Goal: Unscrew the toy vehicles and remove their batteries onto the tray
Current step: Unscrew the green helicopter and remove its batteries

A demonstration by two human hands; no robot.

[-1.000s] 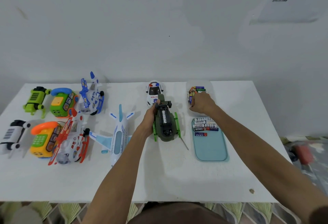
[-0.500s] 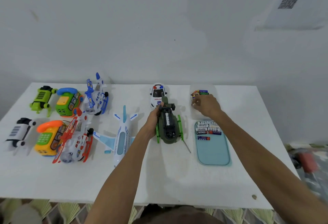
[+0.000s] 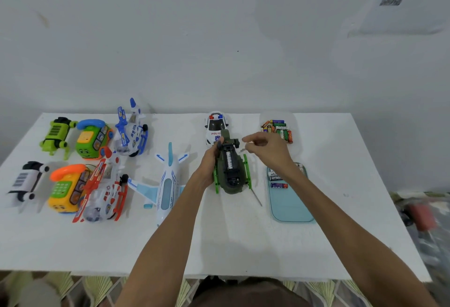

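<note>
A dark green toy helicopter (image 3: 231, 173) lies belly-up at the table's middle, its battery bay open with a battery (image 3: 229, 160) showing inside. My left hand (image 3: 210, 160) grips its left side near the tail. My right hand (image 3: 265, 147) hovers just right of the tail, index finger out, and pinches a small grey screw-like piece (image 3: 242, 150). The light blue tray (image 3: 291, 207) lies to the right and holds several batteries (image 3: 277, 181) at its far end, partly hidden by my right forearm.
A thin screwdriver (image 3: 256, 196) lies between helicopter and tray. A clear tub of batteries (image 3: 278, 129) stands behind the tray, a police car (image 3: 216, 126) behind the helicopter. A white airplane (image 3: 168, 182), two helicopters, two toy phones and two small vehicles fill the left side.
My right hand has left the clear tub and moved left and nearer, to the helicopter's tail. The left hand keeps its grip on the helicopter.
</note>
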